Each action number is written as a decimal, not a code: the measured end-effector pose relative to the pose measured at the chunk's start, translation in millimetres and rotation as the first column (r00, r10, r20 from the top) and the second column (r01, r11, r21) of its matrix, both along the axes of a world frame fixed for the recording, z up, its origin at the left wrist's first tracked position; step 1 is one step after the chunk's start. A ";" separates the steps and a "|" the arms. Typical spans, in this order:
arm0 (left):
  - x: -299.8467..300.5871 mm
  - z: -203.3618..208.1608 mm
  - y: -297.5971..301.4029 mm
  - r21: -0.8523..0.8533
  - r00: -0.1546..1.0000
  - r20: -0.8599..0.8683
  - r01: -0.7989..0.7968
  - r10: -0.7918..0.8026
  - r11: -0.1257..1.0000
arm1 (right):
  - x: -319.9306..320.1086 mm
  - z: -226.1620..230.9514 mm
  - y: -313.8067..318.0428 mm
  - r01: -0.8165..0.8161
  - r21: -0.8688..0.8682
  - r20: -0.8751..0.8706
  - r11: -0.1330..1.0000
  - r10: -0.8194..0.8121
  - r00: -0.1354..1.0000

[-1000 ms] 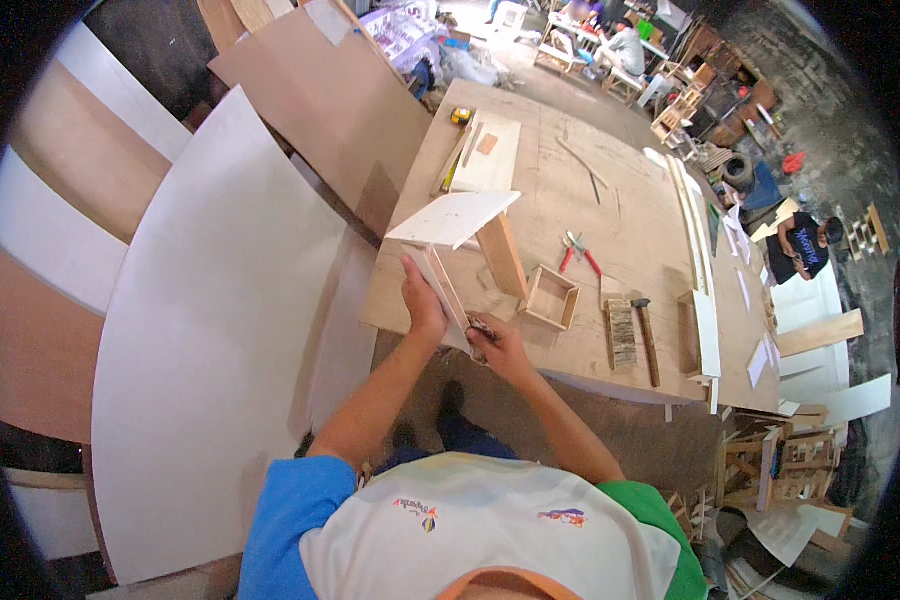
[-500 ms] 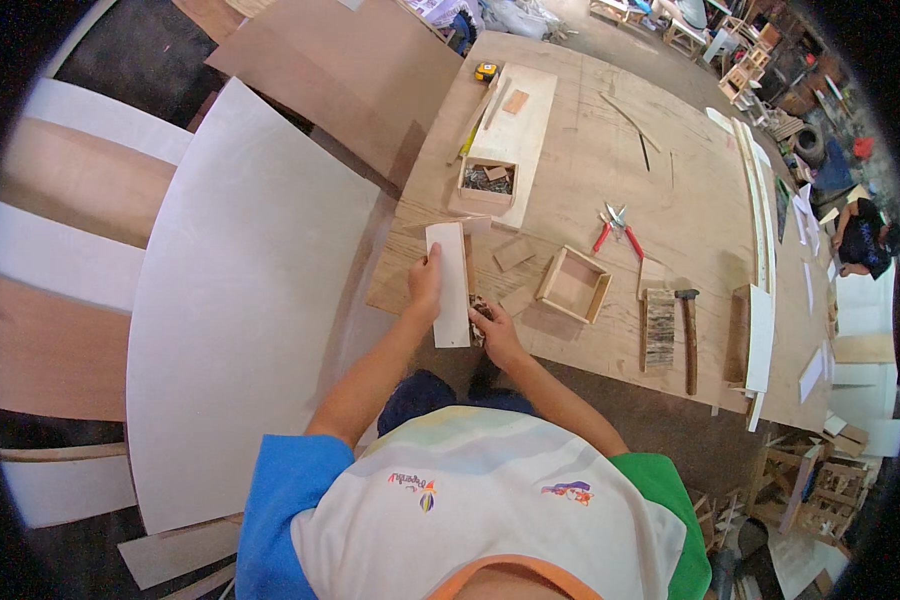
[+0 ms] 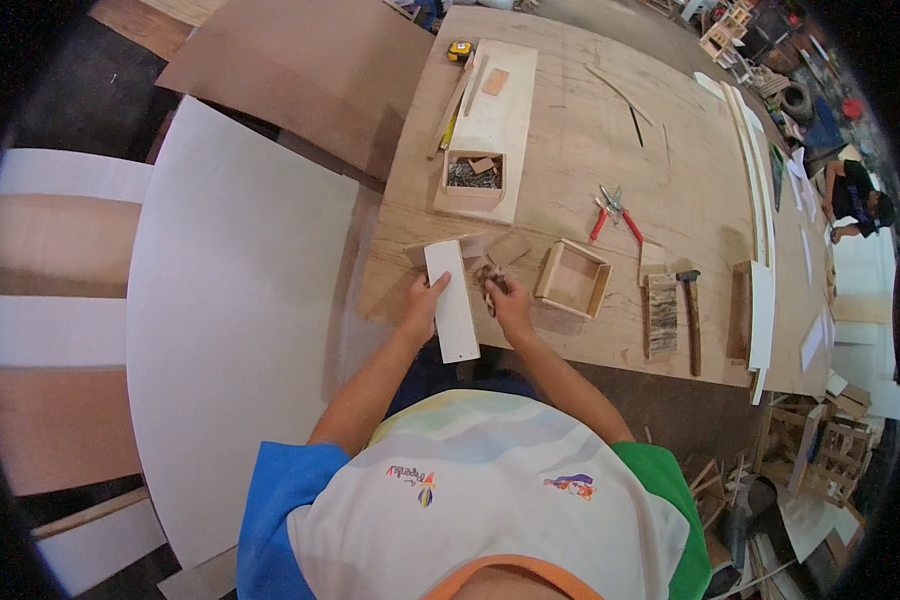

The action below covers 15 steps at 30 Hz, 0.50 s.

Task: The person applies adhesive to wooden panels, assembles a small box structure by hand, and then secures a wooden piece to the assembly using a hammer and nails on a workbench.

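Note:
My left hand point(image 3: 423, 306) grips the edge of a narrow white-faced wooden piece point(image 3: 453, 312), which reaches past the near edge of the worktable. Beside it, apart from the white face, my right hand point(image 3: 512, 308) is closed on a mottled brown wad point(image 3: 489, 279) that looks like a crumpled rag. Just beyond that wad lies a small thin wood offcut point(image 3: 511, 247). Nearest to my right hand stands a shallow open wooden box point(image 3: 574, 279). Parts of the fingers on both hands are hidden.
On the plywood table point(image 3: 560, 140) are a box of nails point(image 3: 474, 176), a tape measure point(image 3: 459, 51), red-handled pliers point(image 3: 616, 213), a bark-like block point(image 3: 661, 318) and a hammer point(image 3: 692, 320). A large white panel point(image 3: 240, 320) stands left. Another person point(image 3: 855, 195) is far right.
The wad in my right hand has come away from the white piece's side, and that hand has shifted right. The white piece has turned slightly in my left hand. The whole view has also shifted.

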<state>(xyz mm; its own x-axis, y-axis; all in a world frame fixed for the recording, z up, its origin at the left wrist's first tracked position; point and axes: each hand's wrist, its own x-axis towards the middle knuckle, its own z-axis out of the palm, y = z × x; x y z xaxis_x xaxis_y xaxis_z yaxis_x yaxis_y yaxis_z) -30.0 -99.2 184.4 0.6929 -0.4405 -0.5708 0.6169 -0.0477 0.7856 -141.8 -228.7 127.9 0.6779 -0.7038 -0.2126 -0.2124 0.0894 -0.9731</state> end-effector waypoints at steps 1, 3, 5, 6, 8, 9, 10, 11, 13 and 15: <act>0.6 -7.3 2.8 -0.005 1.000 0.022 -0.005 0.006 1.000 | 12.5 18.4 -1.4 0.003 -0.008 -0.019 1.000 -0.004 1.000; 1.2 -10.6 4.1 0.014 0.999 0.035 0.008 -0.008 1.000 | 32.8 50.8 -2.2 0.016 -0.025 -0.061 1.000 -0.017 0.998; 4.7 6.7 -5.0 0.056 0.998 0.022 0.055 -0.056 0.997 | 38.4 28.1 0.9 -0.033 -0.278 -0.064 0.960 0.015 0.998; 6.3 2.6 -5.2 0.080 0.994 0.088 0.061 -0.068 0.995 | 42.9 21.7 3.3 -0.067 -0.399 -0.066 0.915 0.044 0.997; 9.9 -13.5 -3.0 0.126 0.973 0.217 0.052 -0.079 0.991 | 33.5 46.7 22.5 -0.088 -0.325 -0.052 0.942 0.075 0.996; 8.9 -11.9 -3.4 0.141 0.971 0.228 0.043 -0.075 0.989 | 26.7 56.3 30.1 -0.091 -0.288 -0.045 0.953 0.082 0.996; 6.5 -7.9 -3.7 0.156 0.968 0.241 0.033 -0.071 0.987 | 21.9 55.1 29.3 -0.087 -0.262 -0.058 0.961 0.074 0.996; 6.0 -5.8 -4.1 0.171 0.965 0.254 0.022 -0.066 0.985 | 15.4 53.0 24.9 -0.083 -0.234 -0.071 0.969 0.068 0.995; 11.6 -8.5 -7.6 0.146 0.972 0.229 0.023 -0.056 0.989 | 15.3 52.2 20.0 -0.053 -0.165 -0.093 0.985 0.037 0.995; 8.8 -9.5 -6.2 0.148 0.982 0.182 0.031 -0.058 0.989 | 35.4 51.5 4.7 -0.011 -0.087 -0.102 0.996 0.002 0.995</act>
<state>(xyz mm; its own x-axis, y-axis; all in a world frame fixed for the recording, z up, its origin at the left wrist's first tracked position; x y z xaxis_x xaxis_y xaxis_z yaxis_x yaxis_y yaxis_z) -21.2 -105.5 174.9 0.7738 -0.3962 -0.4942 0.4563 -0.1923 0.8688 -106.4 -224.0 179.4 0.6607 -0.7181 -0.2189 -0.3111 0.0035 -0.9504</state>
